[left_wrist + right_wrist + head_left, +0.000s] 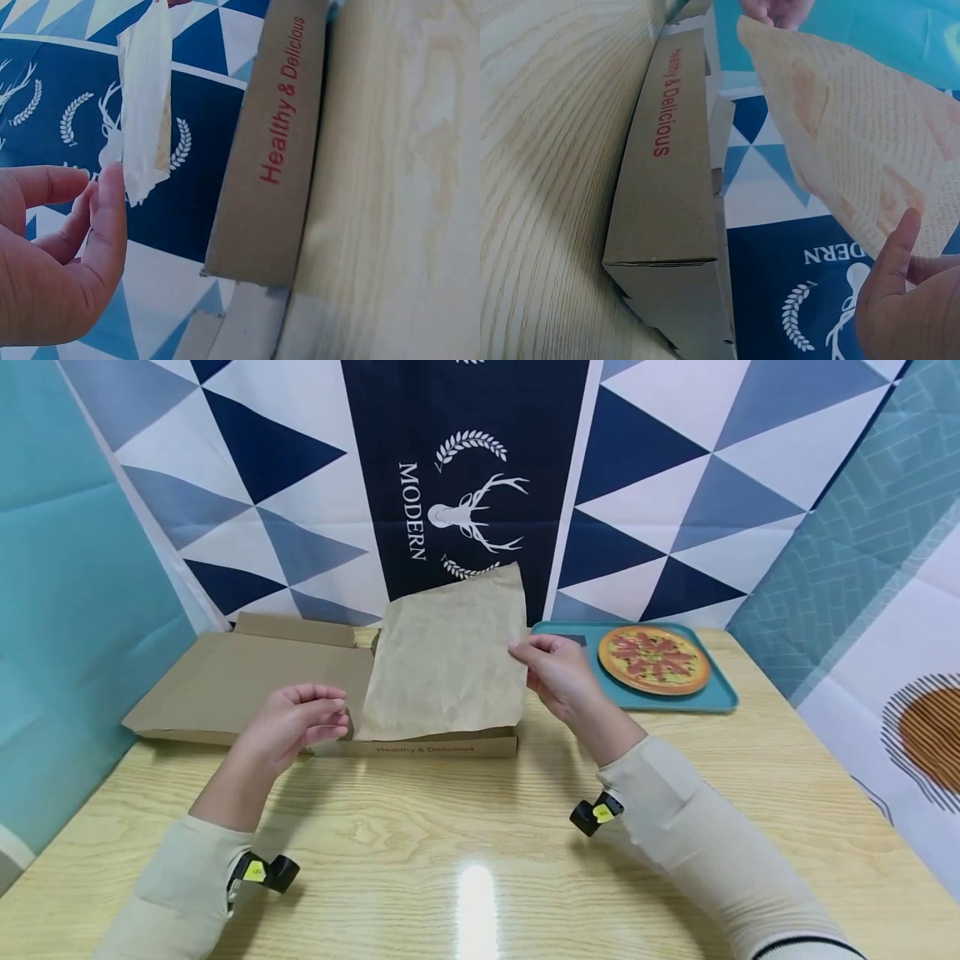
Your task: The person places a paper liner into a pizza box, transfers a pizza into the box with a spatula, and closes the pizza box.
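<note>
A sheet of printed food wrapping paper (450, 652) hangs tilted over the open pizza box (442, 748); brown print shows on its underside in the right wrist view. My right hand (558, 675) pinches the sheet's right edge between thumb and fingers. My left hand (303, 722) hovers by the sheet's lower left corner, fingers loosely bent with nothing between them. In the left wrist view, the left fingertips (111, 174) overlap the edge-on paper (146, 105). The box lid (255, 681) lies folded out to the left. Much of the box's inside is hidden under the sheet.
At the back right, a teal tray (716, 697) holds a pizza (654, 660) with red and yellow topping. Behind the wooden table (420, 835) hangs a patterned cloth (652, 485). A turquoise cloth (75, 593) borders the left side.
</note>
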`<state>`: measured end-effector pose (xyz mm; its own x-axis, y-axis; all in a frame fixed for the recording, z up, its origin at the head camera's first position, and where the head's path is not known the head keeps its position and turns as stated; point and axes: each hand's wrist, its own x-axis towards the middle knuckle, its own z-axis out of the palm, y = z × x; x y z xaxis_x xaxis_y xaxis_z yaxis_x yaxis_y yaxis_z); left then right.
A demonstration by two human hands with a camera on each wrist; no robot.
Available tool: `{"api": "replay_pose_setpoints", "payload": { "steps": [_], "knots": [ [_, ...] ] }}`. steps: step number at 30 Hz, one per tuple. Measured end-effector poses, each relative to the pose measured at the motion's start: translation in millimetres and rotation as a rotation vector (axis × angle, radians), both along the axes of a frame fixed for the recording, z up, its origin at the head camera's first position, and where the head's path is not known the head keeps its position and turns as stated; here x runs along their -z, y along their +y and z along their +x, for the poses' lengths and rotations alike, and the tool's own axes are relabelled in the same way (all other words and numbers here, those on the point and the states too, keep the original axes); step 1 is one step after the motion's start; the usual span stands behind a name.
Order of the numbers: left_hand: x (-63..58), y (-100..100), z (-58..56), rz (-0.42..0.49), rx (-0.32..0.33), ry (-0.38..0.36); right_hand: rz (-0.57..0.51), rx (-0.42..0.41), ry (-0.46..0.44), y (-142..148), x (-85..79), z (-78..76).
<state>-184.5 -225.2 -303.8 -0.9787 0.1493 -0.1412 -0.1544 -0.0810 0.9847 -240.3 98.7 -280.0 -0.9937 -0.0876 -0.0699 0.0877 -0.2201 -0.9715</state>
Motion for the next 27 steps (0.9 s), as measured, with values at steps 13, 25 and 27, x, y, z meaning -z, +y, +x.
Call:
{"api": "replay_pose_setpoints", "payload": {
  "steps": [13,25,27],
  "knots": [
    [16.5,-5,0.3,-0.173,0.008,0.019,0.06,0.02,-0.072,-9,17.2,-19.5],
    [26.4,-4,-1.7,-0.382,-0.024,0.026,0.25,-0.013,-0.092,-23,34.3,-33.9],
    [26.4,-4,-1.4,-0.409,-0.028,0.019,0.288,-0.021,-0.097,-25,35.2,-34.9]
  ]
}}
